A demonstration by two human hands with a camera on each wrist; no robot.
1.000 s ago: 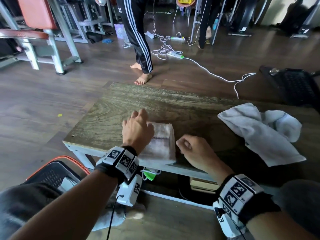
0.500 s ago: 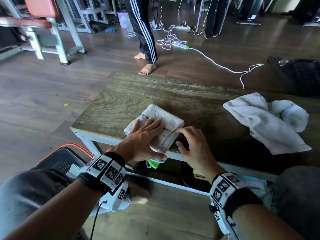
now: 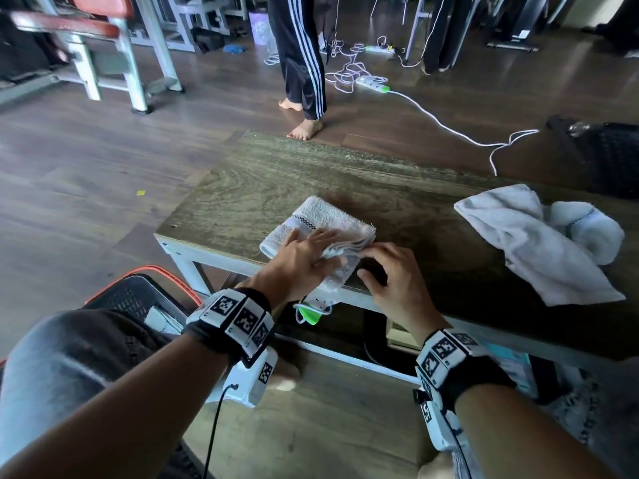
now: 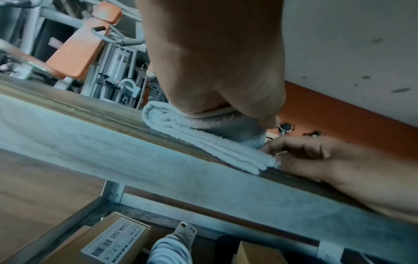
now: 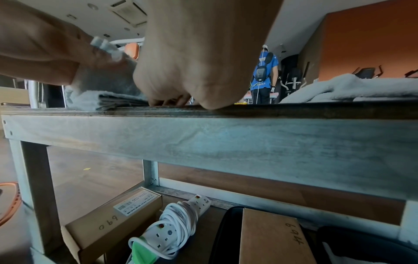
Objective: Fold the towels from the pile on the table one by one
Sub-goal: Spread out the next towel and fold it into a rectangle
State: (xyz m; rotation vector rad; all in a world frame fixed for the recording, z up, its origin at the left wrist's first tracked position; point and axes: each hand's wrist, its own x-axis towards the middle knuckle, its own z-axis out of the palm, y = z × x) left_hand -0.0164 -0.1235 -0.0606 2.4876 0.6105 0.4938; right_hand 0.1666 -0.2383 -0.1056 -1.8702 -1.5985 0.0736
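The folded towel [image 3: 321, 233] lies at the desk's [image 3: 242, 188] near edge, left hand [image 3: 304, 261] flat on it, right hand's [image 3: 390, 271] fingers [image 3: 375, 249] curled beside its layered edge. A careless pull could spill the layers or drag it off.

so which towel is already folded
The folded towel under the left hand, at the table's near edge, lies in flat stacked layers. The other towel, off to the right, is crumpled and untouched.
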